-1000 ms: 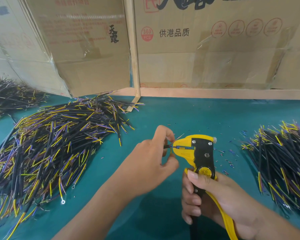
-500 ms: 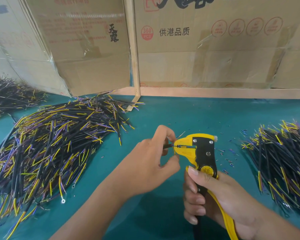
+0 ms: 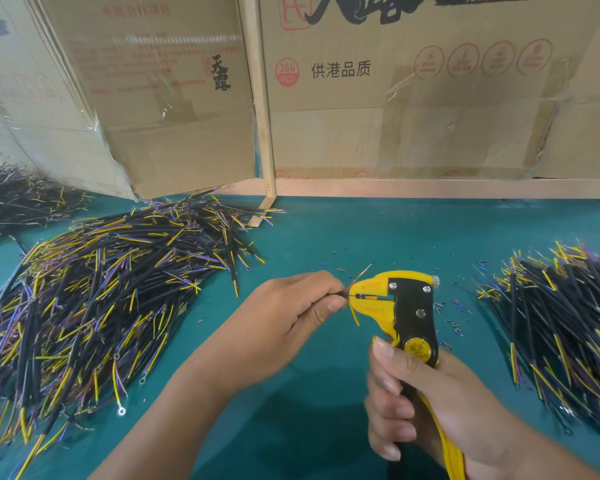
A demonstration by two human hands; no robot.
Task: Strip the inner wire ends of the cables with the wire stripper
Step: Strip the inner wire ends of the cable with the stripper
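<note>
My right hand [image 3: 426, 407] grips the handles of a yellow and black wire stripper [image 3: 400, 306], held upright with its jaws pointing left. My left hand [image 3: 291, 317] pinches a black cable [image 3: 340, 294] at its tip, right at the jaw mouth. One thin inner wire lies inside the jaws. A yellow inner wire [image 3: 354, 315] hangs below the jaws, and a bare strand [image 3: 365, 271] sticks up above them. Most of the cable is hidden inside my left hand.
A big heap of black cables [image 3: 94, 306] with yellow and purple ends covers the left of the green table [image 3: 326, 237]. Another heap [image 3: 565, 323] lies at the right. Small insulation scraps [image 3: 458, 320] are scattered behind the stripper. Cardboard boxes [image 3: 395, 98] wall the back.
My left hand has turned and flattened, its fingers now pinching the cable end at the jaw mouth. The yellow wire and the bare strand now splay out beside the jaws.
</note>
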